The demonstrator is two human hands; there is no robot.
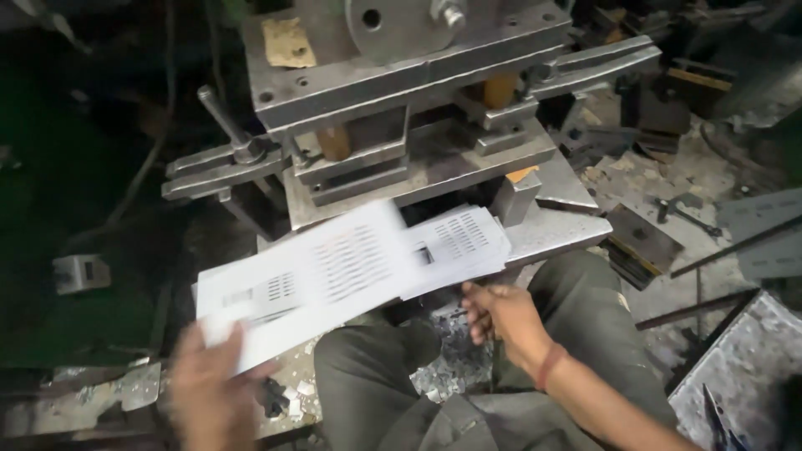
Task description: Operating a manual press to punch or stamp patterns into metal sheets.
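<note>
Perforated sheet-metal panel (309, 280), pale grey with rows of punched slots, is lying tilted across the front of the press, its lower left corner sitting in the left hand (213, 392). Panel and hand are both smeared by motion blur, so the grip is probably thumb over the top face with fingers beneath, pinching the corner; I cannot tell the finger placement exactly. A second slotted panel (459, 242) is lying under the first one's right end, resting on the front edge of the press bed (551, 238) and overhanging toward the person.

Right hand (501, 313) is reaching in just below the second panel's near edge. Its fingers are loosely curled and spread, and are closing on nothing visible; whether the fingertips are touching the panel's underside cannot be told. A reddish band (551, 366) is sitting on that wrist.

Head view, surroundings: the punch press die set (409, 100) is standing behind the panels, a heavy steel upper plate over a lower block with two yellowish guide posts (334, 142) between them. A lever handle (224, 117) is sticking up on the left. Shiny metal punchings (455, 355) are lying piled between the person's knees, which are clad in grey-green trousers (585, 301). Steel offcuts and rods are lying scattered on the floor (710, 175) to the right.
</note>
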